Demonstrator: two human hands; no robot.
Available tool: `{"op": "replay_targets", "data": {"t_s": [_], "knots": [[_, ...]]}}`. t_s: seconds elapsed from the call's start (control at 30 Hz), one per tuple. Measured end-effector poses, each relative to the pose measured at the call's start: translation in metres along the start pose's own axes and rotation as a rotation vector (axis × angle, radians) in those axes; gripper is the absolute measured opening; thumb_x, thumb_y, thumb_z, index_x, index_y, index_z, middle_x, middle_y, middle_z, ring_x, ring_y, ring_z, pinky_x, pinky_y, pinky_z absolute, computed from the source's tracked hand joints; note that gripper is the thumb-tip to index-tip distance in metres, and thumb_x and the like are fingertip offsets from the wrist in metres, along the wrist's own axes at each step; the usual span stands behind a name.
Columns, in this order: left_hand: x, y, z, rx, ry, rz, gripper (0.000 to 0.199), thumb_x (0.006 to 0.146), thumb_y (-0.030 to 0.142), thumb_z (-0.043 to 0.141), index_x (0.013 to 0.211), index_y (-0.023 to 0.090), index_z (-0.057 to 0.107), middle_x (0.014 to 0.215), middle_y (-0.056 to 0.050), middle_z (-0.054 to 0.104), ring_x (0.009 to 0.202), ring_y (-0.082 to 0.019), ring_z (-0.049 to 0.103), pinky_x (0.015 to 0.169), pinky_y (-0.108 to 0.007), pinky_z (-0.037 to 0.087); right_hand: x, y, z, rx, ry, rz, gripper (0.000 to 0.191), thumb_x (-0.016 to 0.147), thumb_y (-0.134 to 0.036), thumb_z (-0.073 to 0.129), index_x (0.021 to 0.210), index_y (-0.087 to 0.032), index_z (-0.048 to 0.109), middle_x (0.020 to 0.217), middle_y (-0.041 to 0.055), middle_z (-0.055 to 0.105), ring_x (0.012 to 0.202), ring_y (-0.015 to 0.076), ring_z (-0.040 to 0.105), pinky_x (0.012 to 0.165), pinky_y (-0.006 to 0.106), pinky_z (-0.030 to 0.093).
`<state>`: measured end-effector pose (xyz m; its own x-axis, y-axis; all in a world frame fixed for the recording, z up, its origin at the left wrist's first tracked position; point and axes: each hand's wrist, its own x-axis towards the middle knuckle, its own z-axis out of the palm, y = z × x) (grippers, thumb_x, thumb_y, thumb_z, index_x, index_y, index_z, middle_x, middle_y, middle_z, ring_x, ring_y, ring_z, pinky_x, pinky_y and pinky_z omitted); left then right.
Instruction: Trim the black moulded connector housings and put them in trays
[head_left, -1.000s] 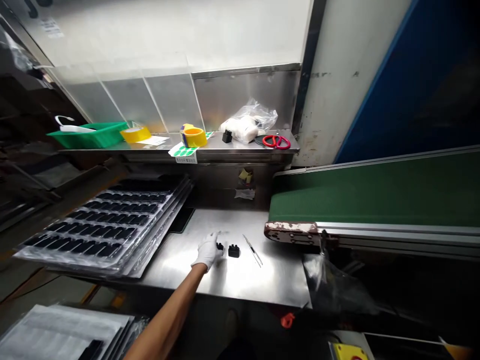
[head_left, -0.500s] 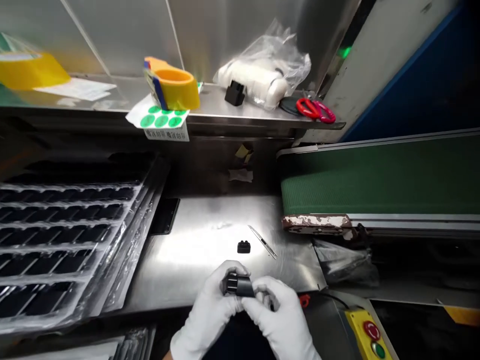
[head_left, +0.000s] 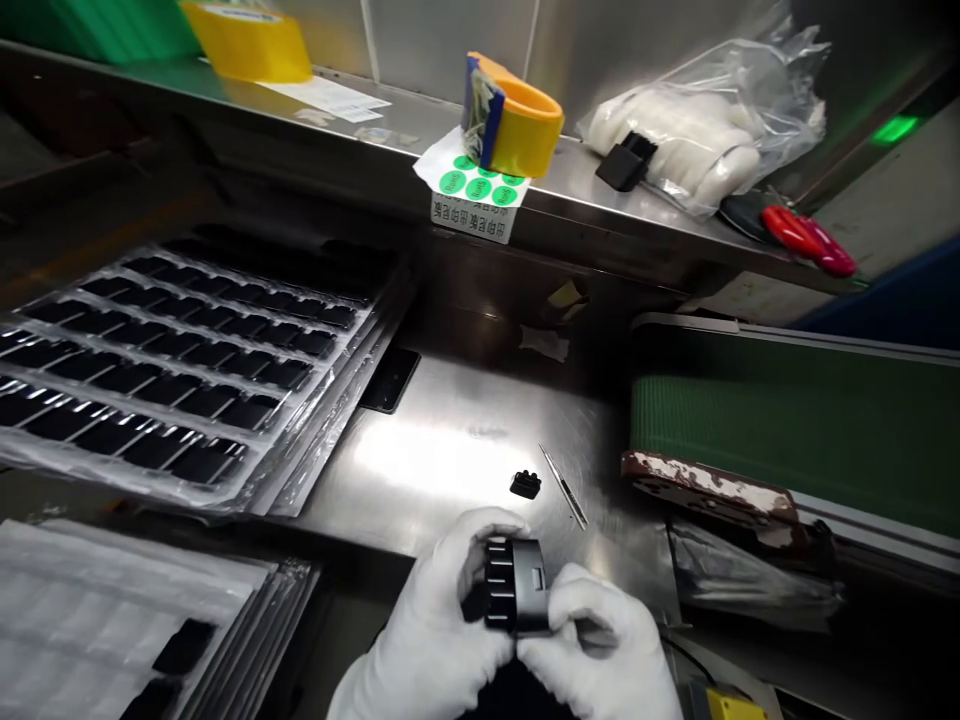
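Note:
My left hand point(head_left: 450, 610), in a white glove, is closed around the left side of a black ribbed plastic part point(head_left: 517, 585). The part is held upright over the table's front edge, with a small slot visible on its smooth grey-lit side. My right hand point(head_left: 600, 635), also gloved, pinches the part's lower right edge with its fingers curled. Beyond the hands, a small black connector piece point(head_left: 526, 484) lies on the metal table point(head_left: 442, 440). A thin metal tweezer-like tool point(head_left: 564, 488) rests to its right.
Trays of black parts point(head_left: 187, 350) are stacked at left, with more trays point(head_left: 112, 620) below. A green conveyor belt point(head_left: 787, 420) stands at right. The shelf point(head_left: 420, 140) holds a yellow tape dispenser point(head_left: 525, 125), a plastic bag point(head_left: 705, 130) and red-handled scissors point(head_left: 802, 238).
The view has turned left, so the scene sits further right and tilted. The black part has been rotated in my hands and now shows its wide ribbed side and slot.

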<state>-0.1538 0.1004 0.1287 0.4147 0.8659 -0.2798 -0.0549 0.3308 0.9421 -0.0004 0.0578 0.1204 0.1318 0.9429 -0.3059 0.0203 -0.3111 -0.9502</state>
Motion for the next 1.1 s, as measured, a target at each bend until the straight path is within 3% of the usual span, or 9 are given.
{"op": "replay_targets", "data": {"t_s": [0.13, 0.27, 0.43, 0.6, 0.67, 0.9, 1.03, 1.1], "knots": [[-0.019, 0.005, -0.001, -0.115, 0.049, -0.186, 0.060, 0.068, 0.002, 0.069, 0.118, 0.029, 0.050, 0.109, -0.004, 0.063, 0.100, -0.022, 0.063, 0.092, -0.036, 0.052, 0.000, 0.014, -0.005, -0.161, -0.130, -0.142, 0.016, 0.064, -0.022, 0.081, 0.057, -0.020, 0.067, 0.055, -0.0033, 0.051, 0.051, 0.0102, 0.047, 0.050, 0.023, 0.036], [-0.027, 0.006, -0.006, -0.180, 0.028, -0.346, 0.070, 0.067, -0.001, 0.066, 0.125, 0.030, 0.045, 0.097, -0.003, 0.066, 0.089, -0.022, 0.066, 0.076, -0.031, 0.055, -0.003, 0.025, -0.002, -0.188, -0.169, -0.166, 0.015, 0.067, -0.024, 0.080, 0.060, -0.019, 0.068, 0.056, -0.0027, 0.051, 0.050, 0.0090, 0.047, 0.047, 0.022, 0.037], [-0.016, 0.002, -0.004, -0.128, -0.028, -0.462, 0.070, 0.065, 0.001, 0.069, 0.126, 0.029, 0.047, 0.100, -0.001, 0.066, 0.095, -0.022, 0.064, 0.077, -0.029, 0.054, -0.007, 0.029, 0.002, -0.130, -0.130, -0.187, 0.014, 0.064, -0.009, 0.075, 0.058, -0.017, 0.065, 0.053, -0.0048, 0.046, 0.049, 0.0081, 0.044, 0.045, 0.021, 0.033], [0.000, 0.007, 0.001, -0.091, -0.045, -0.484, 0.048, 0.063, 0.002, 0.072, 0.105, 0.022, 0.060, 0.078, 0.004, 0.064, 0.071, -0.014, 0.059, 0.060, -0.021, 0.049, -0.010, 0.036, -0.003, -0.173, -0.061, -0.330, 0.015, 0.066, -0.005, 0.068, 0.061, -0.019, 0.064, 0.056, -0.0049, 0.049, 0.051, 0.0081, 0.047, 0.050, 0.020, 0.037], [0.005, 0.011, 0.001, -0.065, -0.075, -0.476, 0.035, 0.063, 0.003, 0.073, 0.092, 0.019, 0.064, 0.073, 0.004, 0.063, 0.067, -0.013, 0.057, 0.058, -0.020, 0.047, -0.011, 0.037, -0.004, -0.159, -0.047, -0.266, 0.016, 0.064, -0.003, 0.066, 0.063, -0.020, 0.066, 0.057, -0.0052, 0.048, 0.052, 0.0081, 0.046, 0.051, 0.021, 0.036], [0.007, 0.007, -0.001, -0.037, -0.039, -0.245, 0.029, 0.065, 0.012, 0.078, 0.091, 0.019, 0.068, 0.086, -0.002, 0.068, 0.078, -0.018, 0.063, 0.065, -0.025, 0.052, -0.011, 0.016, -0.001, 0.318, -0.051, 0.191, 0.008, 0.065, -0.018, 0.075, 0.069, -0.019, 0.069, 0.047, -0.0095, 0.030, 0.046, 0.0058, 0.028, 0.049, 0.023, 0.026], [0.006, 0.004, -0.004, 0.074, -0.050, 0.113, 0.018, 0.075, 0.014, 0.072, 0.090, 0.023, 0.069, 0.090, -0.002, 0.067, 0.080, -0.019, 0.064, 0.071, -0.028, 0.055, -0.007, 0.007, 0.001, 0.532, -0.129, 0.212, 0.025, 0.070, -0.038, 0.077, 0.074, -0.016, 0.065, 0.042, -0.0112, 0.029, 0.040, 0.0033, 0.023, 0.045, 0.022, 0.020], [0.006, 0.001, -0.007, 0.243, -0.038, 0.354, 0.028, 0.077, 0.005, 0.065, 0.094, 0.028, 0.070, 0.098, -0.002, 0.066, 0.089, -0.020, 0.064, 0.079, -0.029, 0.054, -0.005, 0.009, 0.003, 0.555, -0.172, 0.227, 0.034, 0.075, -0.047, 0.072, 0.071, -0.016, 0.059, 0.040, -0.0110, 0.032, 0.037, 0.0027, 0.021, 0.042, 0.021, 0.019]]}}
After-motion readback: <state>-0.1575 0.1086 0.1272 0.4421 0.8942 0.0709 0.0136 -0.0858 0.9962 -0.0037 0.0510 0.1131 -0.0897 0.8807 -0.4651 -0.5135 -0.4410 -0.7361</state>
